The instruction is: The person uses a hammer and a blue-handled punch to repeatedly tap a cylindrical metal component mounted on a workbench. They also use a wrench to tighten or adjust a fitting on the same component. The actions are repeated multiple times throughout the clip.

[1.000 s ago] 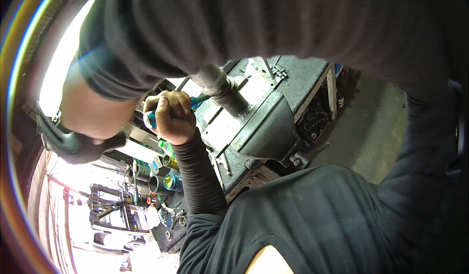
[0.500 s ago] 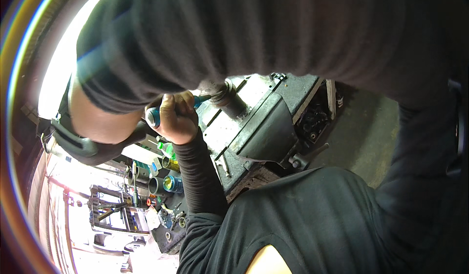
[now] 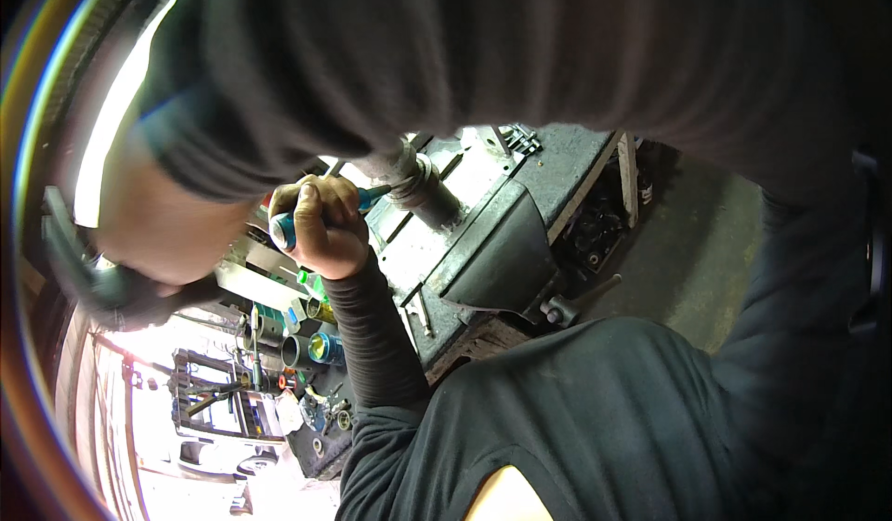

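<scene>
My left hand (image 3: 321,224) is closed round a blue-handled screwdriver-like tool (image 3: 284,231), whose butt end sticks out on the near left. Its dark shaft reaches right to a ringed metal cylinder (image 3: 432,196), against or just beside it. The cylinder lies tilted on a slotted metal table (image 3: 483,163). Across the top stretches my right arm in a dark sleeve, ending in my right hand (image 3: 163,284) at the far left, smeared by motion. A dark, blurred, hammer-like tool (image 3: 84,275) is in that hand; its fingers are mostly hidden.
Beyond the table's near edge, a dark curved sheet (image 3: 506,256) hangs above a crank handle (image 3: 595,293). Cans (image 3: 325,348), a green-capped bottle (image 3: 311,281) and small loose parts (image 3: 325,414) crowd a bench at the left. Dark machine parts (image 3: 595,233) sit under the table at right.
My right hand and the dark tool have swung left and upward, now blurred. My left hand has shifted slightly left, still gripping the blue-handled tool. More of the cylinder shows.
</scene>
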The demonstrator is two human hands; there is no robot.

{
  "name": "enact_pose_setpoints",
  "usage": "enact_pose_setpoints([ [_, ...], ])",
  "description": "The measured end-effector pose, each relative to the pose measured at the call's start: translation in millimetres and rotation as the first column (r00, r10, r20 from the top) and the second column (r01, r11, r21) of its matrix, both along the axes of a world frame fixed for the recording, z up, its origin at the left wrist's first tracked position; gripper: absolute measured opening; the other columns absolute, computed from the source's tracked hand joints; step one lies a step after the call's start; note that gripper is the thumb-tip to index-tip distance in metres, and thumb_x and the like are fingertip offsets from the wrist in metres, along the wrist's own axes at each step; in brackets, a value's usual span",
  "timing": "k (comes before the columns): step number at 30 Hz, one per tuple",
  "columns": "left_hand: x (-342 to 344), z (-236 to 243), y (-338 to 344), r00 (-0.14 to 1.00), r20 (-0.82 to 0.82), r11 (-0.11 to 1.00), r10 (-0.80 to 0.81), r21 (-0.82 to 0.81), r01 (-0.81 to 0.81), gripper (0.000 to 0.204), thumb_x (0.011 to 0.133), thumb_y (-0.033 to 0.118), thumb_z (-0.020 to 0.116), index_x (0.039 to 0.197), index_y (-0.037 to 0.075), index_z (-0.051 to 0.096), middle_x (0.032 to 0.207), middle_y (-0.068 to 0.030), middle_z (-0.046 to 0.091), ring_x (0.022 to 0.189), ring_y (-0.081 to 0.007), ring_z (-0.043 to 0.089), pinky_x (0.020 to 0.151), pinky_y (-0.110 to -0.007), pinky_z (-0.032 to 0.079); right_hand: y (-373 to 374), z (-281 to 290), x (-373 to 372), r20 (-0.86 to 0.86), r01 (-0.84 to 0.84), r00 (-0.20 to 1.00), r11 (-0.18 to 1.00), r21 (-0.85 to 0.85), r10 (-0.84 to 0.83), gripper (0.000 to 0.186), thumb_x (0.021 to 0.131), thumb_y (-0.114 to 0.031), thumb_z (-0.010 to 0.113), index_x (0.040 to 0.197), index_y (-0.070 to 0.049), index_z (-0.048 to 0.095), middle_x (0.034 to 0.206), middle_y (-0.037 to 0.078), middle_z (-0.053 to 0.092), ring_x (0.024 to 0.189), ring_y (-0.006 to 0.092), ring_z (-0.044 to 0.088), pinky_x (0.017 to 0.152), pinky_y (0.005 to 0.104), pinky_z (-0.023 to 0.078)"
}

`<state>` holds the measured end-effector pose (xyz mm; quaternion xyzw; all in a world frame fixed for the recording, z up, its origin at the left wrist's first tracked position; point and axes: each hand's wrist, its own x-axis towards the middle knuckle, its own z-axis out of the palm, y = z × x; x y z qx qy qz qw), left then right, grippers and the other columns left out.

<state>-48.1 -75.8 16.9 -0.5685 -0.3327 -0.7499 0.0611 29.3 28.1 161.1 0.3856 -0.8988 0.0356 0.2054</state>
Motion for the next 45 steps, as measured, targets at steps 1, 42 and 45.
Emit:
enact_pose_setpoints([
  [1, 5.3, -3.6, 3.1, 0.998, 0.059, 0.999, 0.035, 0.034, -0.037, 0.01, 0.086, 0.008, 0.047, 0.076, 0.009, 0.043, 0.055, -0.001, 0.033, 0.046, -0.013, 0.034, 0.047, -0.028, 0.032, 4.1, 1.9, -0.4, 0.007, -0.003, 1.0, 1.0, -0.002, 0.003, 0.024, 0.091, -0.02, 0.058, 0.1, 0.002, 0.057, 0.077, 0.018, 0.063, 0.071, 0.0321, 0.064, 0.066, 0.039, 0.05],
  [42, 11.6, -8.7, -7.0, 0.994, -0.099, 0.998, -0.05, 0.025, 0.052, 0.012, 0.088, 0.01, 0.046, 0.077, 0.007, 0.044, 0.054, -0.0031, 0.034, 0.047, -0.0151, 0.036, 0.047, -0.029, 0.033, 3.6, -3.4, -3.0, 0.011, -0.038, 0.999, 0.999, 0.015, 0.038, 0.026, 0.091, -0.02, 0.058, 0.104, 0.002, 0.058, 0.081, 0.019, 0.065, 0.075, 0.0321, 0.065, 0.069, 0.0389, 0.051],
  [45, 5.4, -18.6, -2.7, 0.991, -0.125, 0.999, -0.036, 0.007, 0.037, 0.012, 0.088, 0.009, 0.046, 0.076, 0.007, 0.045, 0.054, -0.0028, 0.034, 0.047, -0.0148, 0.036, 0.046, -0.029, 0.033, 3.6, -13.7, -16.2, 0.03, -0.043, 0.999, 0.999, 0.009, 0.043, 0.026, 0.091, -0.02, 0.058, 0.104, 0.002, 0.058, 0.081, 0.019, 0.065, 0.075, 0.0322, 0.066, 0.069, 0.0389, 0.051],
])
